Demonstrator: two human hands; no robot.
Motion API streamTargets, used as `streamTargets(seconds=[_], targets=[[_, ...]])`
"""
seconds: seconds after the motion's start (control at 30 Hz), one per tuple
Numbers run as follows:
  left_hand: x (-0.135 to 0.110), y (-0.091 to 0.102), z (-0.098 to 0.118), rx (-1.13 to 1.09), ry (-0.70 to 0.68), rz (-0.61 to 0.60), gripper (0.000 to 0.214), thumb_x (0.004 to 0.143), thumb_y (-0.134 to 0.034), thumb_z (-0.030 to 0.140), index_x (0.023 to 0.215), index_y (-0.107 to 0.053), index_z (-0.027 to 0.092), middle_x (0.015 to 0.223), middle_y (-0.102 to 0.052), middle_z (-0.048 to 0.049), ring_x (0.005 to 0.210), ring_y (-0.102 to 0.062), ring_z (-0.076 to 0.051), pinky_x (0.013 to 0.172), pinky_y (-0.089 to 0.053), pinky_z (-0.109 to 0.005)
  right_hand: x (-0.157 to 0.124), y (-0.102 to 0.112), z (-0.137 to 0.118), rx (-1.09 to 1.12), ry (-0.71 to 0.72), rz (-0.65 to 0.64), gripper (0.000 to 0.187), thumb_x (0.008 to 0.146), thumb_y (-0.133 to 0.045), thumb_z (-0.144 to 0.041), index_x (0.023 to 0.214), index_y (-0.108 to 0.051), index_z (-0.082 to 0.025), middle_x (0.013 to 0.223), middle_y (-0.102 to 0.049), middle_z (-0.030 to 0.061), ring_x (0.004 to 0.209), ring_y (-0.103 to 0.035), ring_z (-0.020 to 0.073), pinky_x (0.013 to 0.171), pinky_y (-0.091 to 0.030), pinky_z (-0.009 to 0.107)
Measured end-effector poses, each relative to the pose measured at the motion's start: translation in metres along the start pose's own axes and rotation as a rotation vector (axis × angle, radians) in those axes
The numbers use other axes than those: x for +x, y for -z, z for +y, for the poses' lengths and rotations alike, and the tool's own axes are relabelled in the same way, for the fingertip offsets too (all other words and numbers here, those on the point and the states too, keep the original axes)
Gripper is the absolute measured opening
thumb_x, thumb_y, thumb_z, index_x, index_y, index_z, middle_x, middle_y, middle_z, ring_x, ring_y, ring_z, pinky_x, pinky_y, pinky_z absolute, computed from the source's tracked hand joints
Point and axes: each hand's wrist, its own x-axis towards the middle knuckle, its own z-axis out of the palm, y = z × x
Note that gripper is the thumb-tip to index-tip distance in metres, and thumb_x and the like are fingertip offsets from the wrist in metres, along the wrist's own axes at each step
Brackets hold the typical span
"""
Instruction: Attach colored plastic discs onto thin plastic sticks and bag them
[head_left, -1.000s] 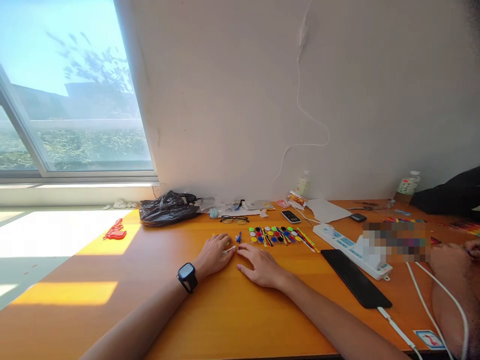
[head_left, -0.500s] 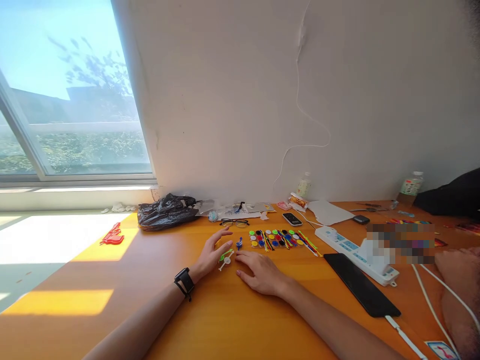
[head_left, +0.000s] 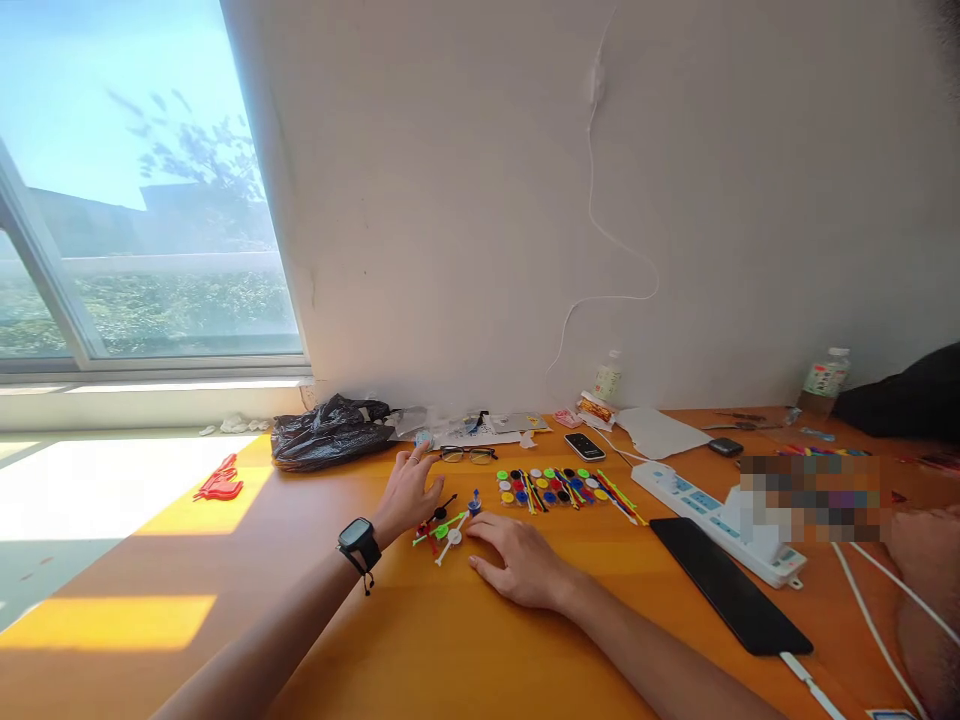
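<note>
My left hand point(head_left: 409, 492), with a black watch on its wrist, hovers over the orange table point(head_left: 315, 560) with fingers stretched out and nothing in it. Just right of it lie a few small plastic pegs with round heads point(head_left: 446, 525), in white, green, red, black and blue. My right hand point(head_left: 517, 558) rests flat on the table beside them, fingers spread and empty. Further back lies a laid-out group of coloured discs and sticks point(head_left: 562, 485).
A black bag point(head_left: 330, 430), glasses point(head_left: 469, 454), a small phone point(head_left: 585, 446), papers and two bottles point(head_left: 607, 378) line the wall. A white power strip point(head_left: 716, 520) and a black tablet point(head_left: 731, 590) lie at right. Another person's arm point(head_left: 926, 570) shows at far right. A red piece point(head_left: 219, 484) lies left.
My left hand has lifted off the pegs and drawn back toward the wall, uncovering them spread on the table. My right hand has stayed flat.
</note>
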Motion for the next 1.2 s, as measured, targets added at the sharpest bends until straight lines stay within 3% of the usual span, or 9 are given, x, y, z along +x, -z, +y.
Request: streamTargets(seconds=[0.17,0.37,0.47,0.63,0.7,0.87,1.03,1.1,1.2], targets=[[0.038,-0.006,-0.007,0.21,-0.047,-0.076,0.032,0.098,-0.054,0.03,0.123,-0.072,0.023,0.156,-0.052,-0.0135,0.126,-0.051,-0.038,0.104,-0.043,-0.055,-0.001,0.003,-0.003,0.021,0.0,-0.004,0.042,0.091,-0.064,-0.023,0.133,-0.069,-0.026,0.136,-0.071,0.0054,0.124,-0.067,0.0265,0.108,-0.05,0.035],[0.068,-0.009,-0.005,0.255,-0.121,-0.05,0.03,0.092,-0.06,0.025,0.119,-0.072,0.021,0.136,-0.068,-0.0135,0.12,-0.054,-0.038,0.099,-0.043,-0.053,-0.002,0.002,0.001,0.006,-0.011,-0.023,0.044,0.092,-0.065,-0.027,0.136,-0.067,-0.025,0.139,-0.07,0.0062,0.126,-0.066,0.0278,0.109,-0.049,0.037],[0.075,0.009,0.002,0.24,-0.137,0.067,0.038,0.095,-0.057,0.022,0.132,-0.067,0.021,0.136,-0.068,-0.0134,0.126,-0.053,-0.037,0.103,-0.041,-0.052,-0.004,0.001,0.002,0.0,-0.026,-0.023,0.043,0.092,-0.065,-0.03,0.135,-0.067,-0.025,0.141,-0.069,0.0075,0.127,-0.066,0.0287,0.109,-0.049,0.038],[0.076,0.062,0.015,-0.038,-0.097,0.499,0.016,0.095,-0.064,0.03,0.105,-0.072,0.021,0.103,-0.077,-0.0095,0.104,-0.067,-0.03,0.092,-0.051,-0.042,-0.004,0.0,0.002,0.003,-0.017,-0.007,0.037,0.092,-0.066,-0.029,0.129,-0.07,-0.025,0.137,-0.07,0.008,0.125,-0.066,0.0287,0.107,-0.05,0.038],[0.071,0.084,0.02,-0.24,-0.041,0.551,0.015,0.095,-0.066,0.035,0.091,-0.07,0.021,0.087,-0.075,-0.0047,0.084,-0.07,-0.023,0.08,-0.055,-0.035,-0.003,0.0,0.001,0.021,0.004,0.017,0.035,0.091,-0.066,-0.026,0.127,-0.071,-0.025,0.136,-0.07,0.007,0.124,-0.067,0.0274,0.106,-0.05,0.036],[0.051,0.131,0.03,-0.594,-0.094,0.344,0.03,0.09,-0.076,0.044,0.108,-0.071,0.02,0.087,-0.077,-0.0026,0.08,-0.073,-0.018,0.074,-0.058,-0.028,0.004,0.019,-0.014,0.05,0.011,0.292,0.016,0.1,-0.057,-0.028,0.102,-0.073,-0.023,0.101,-0.076,0.0044,0.087,-0.069,0.0194,0.079,-0.052,0.029],[0.052,0.159,0.048,-0.662,-0.141,-0.011,0.03,0.084,-0.082,0.046,0.095,-0.08,0.018,0.09,-0.08,-0.0054,0.083,-0.074,-0.018,0.076,-0.058,-0.027,0.031,0.083,-0.048,0.06,-0.047,0.676,0.023,0.099,-0.061,-0.042,0.108,-0.069,-0.022,0.094,-0.072,0.0036,0.062,-0.054,0.0141,0.063,-0.045,0.029],[0.061,0.163,0.061,-0.696,-0.146,-0.045,0.03,0.081,-0.085,0.045,0.089,-0.08,0.017,0.082,-0.079,-0.0048,0.076,-0.072,-0.017,0.07,-0.057,-0.025,0.054,0.112,-0.055,0.082,-0.07,0.684,0.032,0.094,-0.068,-0.047,0.112,-0.07,-0.021,0.102,-0.073,0.0042,0.059,-0.051,0.0123,0.062,-0.044,0.028],[0.076,0.163,0.077,-0.741,-0.156,-0.03,0.03,0.077,-0.088,0.043,0.081,-0.08,0.015,0.073,-0.076,-0.0042,0.067,-0.067,-0.014,0.063,-0.053,-0.024,0.094,0.143,-0.051,0.222,-0.072,0.523,0.034,0.091,-0.069,-0.052,0.087,-0.073,-0.018,0.081,-0.071,0.0019,0.058,-0.048,0.0125,0.058,-0.039,0.027]])
